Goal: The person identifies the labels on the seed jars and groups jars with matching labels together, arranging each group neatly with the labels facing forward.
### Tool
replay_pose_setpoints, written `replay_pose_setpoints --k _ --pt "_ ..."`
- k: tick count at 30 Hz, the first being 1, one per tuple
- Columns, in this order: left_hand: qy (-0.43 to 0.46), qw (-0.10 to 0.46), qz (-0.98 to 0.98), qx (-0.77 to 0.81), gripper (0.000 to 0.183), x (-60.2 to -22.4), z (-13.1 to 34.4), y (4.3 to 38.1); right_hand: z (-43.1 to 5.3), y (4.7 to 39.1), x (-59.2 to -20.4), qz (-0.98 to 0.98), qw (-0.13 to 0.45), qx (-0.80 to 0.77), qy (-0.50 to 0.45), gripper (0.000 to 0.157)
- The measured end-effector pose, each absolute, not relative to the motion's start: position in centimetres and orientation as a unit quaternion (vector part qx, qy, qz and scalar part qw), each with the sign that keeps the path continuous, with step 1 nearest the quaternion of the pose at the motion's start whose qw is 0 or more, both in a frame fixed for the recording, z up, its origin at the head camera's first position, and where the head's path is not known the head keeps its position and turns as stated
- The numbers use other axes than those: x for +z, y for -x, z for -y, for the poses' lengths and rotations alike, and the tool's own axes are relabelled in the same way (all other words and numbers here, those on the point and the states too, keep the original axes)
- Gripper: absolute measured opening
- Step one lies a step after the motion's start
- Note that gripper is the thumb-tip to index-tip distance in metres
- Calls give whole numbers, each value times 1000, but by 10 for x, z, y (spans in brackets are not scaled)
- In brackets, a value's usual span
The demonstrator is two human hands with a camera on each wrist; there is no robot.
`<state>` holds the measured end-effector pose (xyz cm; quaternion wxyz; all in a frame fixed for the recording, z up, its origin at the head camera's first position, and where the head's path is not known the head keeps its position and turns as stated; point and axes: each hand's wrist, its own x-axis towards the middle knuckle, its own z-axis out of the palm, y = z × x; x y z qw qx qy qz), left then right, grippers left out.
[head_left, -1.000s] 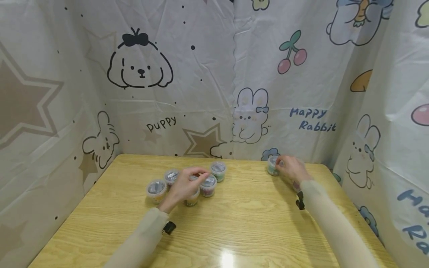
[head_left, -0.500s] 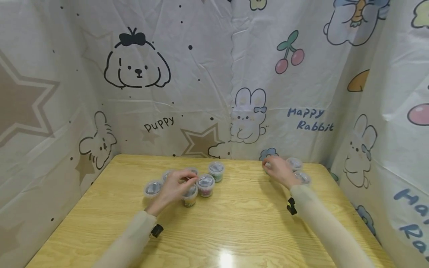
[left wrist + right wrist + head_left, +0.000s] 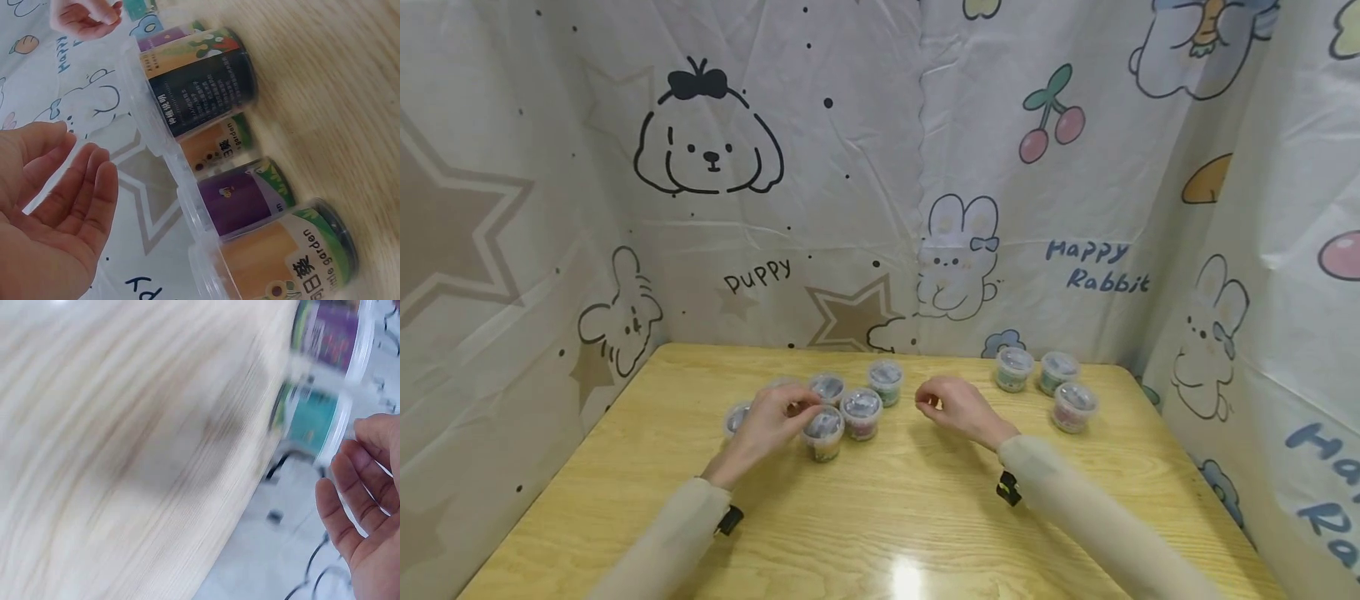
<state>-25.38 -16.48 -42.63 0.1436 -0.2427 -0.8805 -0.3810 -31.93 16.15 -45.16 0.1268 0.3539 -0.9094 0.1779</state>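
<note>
We've got the left hand (image 3: 767, 421) loosely cupped, holding nothing, right by a bunch of lidded tubs (image 3: 861, 408); the right hand (image 3: 958, 407) is kinda half-curled, nothing in it either, with the teal-labelled tub (image 3: 886, 385) just left of it and three more tubs (image 3: 1075, 408) farther right

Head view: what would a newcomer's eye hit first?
Probably the big line-drawn puppy face on the backdrop, upper left. Then a cluster of lidded tubs by the left hand, three more tubs at the table's far right. The right hand hovers between both groups.
</note>
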Motion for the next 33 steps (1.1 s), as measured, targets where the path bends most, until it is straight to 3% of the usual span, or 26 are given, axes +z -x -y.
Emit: replay_pose_setpoints --k 13,33 --pt "227 130 902 -343 12 -428 173 247 -93 291 -446 841 186 215 -460 11" --pt "211 102 928 -288 20 -438 171 249 -57 285 -452 855 175 143 -467 25"
